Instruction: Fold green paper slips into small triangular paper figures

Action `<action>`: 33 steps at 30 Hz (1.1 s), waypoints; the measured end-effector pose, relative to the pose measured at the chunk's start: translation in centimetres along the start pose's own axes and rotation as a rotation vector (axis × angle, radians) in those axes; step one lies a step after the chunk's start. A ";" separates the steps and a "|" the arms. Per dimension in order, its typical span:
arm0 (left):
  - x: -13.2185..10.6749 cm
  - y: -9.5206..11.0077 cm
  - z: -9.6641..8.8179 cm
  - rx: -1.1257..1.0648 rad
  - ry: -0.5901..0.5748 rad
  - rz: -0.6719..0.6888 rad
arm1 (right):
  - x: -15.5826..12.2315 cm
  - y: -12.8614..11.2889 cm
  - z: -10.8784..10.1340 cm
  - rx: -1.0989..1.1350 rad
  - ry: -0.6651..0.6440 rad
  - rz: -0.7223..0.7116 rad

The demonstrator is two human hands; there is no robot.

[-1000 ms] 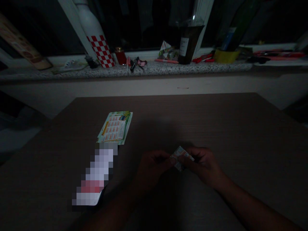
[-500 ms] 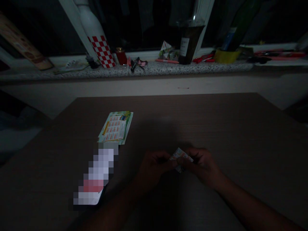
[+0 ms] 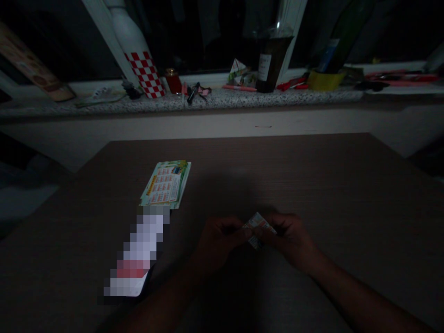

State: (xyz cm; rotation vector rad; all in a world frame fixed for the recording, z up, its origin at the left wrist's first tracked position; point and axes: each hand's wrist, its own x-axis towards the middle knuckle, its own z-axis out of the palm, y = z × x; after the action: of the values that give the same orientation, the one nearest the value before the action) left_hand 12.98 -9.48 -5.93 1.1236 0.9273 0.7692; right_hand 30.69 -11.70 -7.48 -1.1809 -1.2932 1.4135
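A small folded piece of printed paper (image 3: 257,221), white with reddish and dark print, is pinched between both hands over the near middle of the table. My left hand (image 3: 222,238) grips its left corner, thumb on top. From the other side my right hand (image 3: 287,238) presses its thumb on the paper, fingers curled behind. The fingertips beneath the paper are hidden, and the light is dim. Left of the hands lies a stack of printed sheets (image 3: 164,184), green and white with rows of orange-red print. A phone-like object (image 3: 138,254), blurred by pixels, lies just in front of that stack.
The dark wood table (image 3: 329,185) ends at a wall below a speckled stone sill (image 3: 222,98). On the sill stand a red-and-white checkered bottle (image 3: 145,74), a small red jar (image 3: 173,81), a dark labelled container (image 3: 270,64), a yellow tape roll (image 3: 326,79) and a green bottle (image 3: 350,34).
Both hands stay on the folded paper. My left thumb has shifted slightly to the left, and the view has moved a touch.
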 end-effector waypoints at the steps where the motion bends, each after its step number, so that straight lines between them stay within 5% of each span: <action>1: 0.0 0.0 0.0 -0.007 0.002 -0.008 | 0.0 0.0 0.0 -0.007 -0.003 0.001; 13: 0.2 -0.7 -0.5 -0.242 0.008 -0.092 | 0.5 0.8 -1.0 0.291 -0.067 -0.087; 19: 0.3 -0.6 -0.1 -0.426 -0.050 -0.225 | 0.2 0.3 -0.4 0.238 -0.080 -0.092; 24: 0.1 -0.3 0.4 -0.476 -0.086 -0.299 | 0.2 -0.3 -0.2 0.147 -0.156 -0.233; 28: 0.1 -0.5 0.3 -0.367 -0.153 -0.243 | 0.3 0.0 -0.4 0.187 -0.175 -0.249; 33: -0.2 -0.5 -0.7 0.132 -0.094 0.016 | 0.2 0.0 -0.4 0.165 -0.070 -0.114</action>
State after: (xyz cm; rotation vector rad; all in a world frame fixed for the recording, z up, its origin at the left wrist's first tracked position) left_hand 12.32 -9.52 -6.49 1.2729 0.9011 0.6701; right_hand 31.08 -11.42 -7.49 -0.9408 -1.2465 1.4585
